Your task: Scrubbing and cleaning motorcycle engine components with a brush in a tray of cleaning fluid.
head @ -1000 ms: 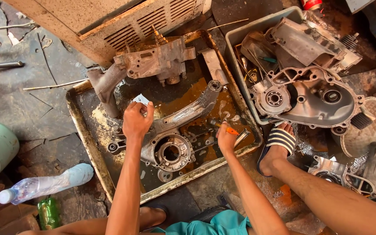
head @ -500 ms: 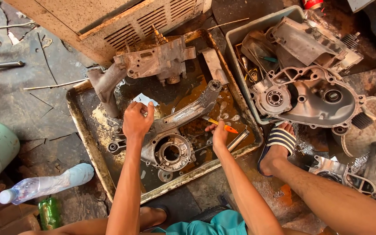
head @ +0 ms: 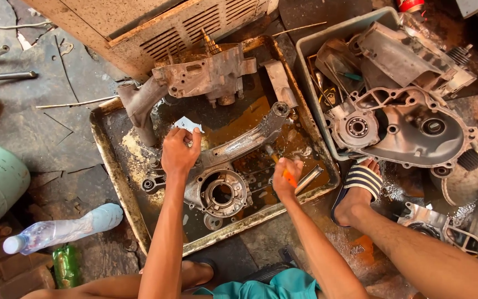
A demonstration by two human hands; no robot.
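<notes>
A grimy engine casing point(head: 223, 187) with a round bearing hole lies in a dirty metal tray point(head: 108, 166) holding brown liquid. My left hand point(head: 178, 151) rests on the casing's upper left edge, fingers curled around a small white scrap point(head: 188, 124). My right hand point(head: 285, 175) is closed on an orange-handled tool point(head: 279, 164) whose tip points up toward the casing's long arm point(head: 255, 135). A second casing part point(head: 208, 72) stands at the tray's far edge.
A grey bin point(head: 311, 52) at the right holds several engine covers point(head: 399, 124). My foot in a striped sandal point(head: 360, 185) sits beside the tray. A plastic bottle point(head: 62, 227) and green bottle point(head: 66, 266) lie at lower left; a louvred box point(head: 156, 22) stands behind.
My right hand has moved left and up from the tray's right rim toward the casing, carrying the orange-handled tool. My left hand has stayed on the casing.
</notes>
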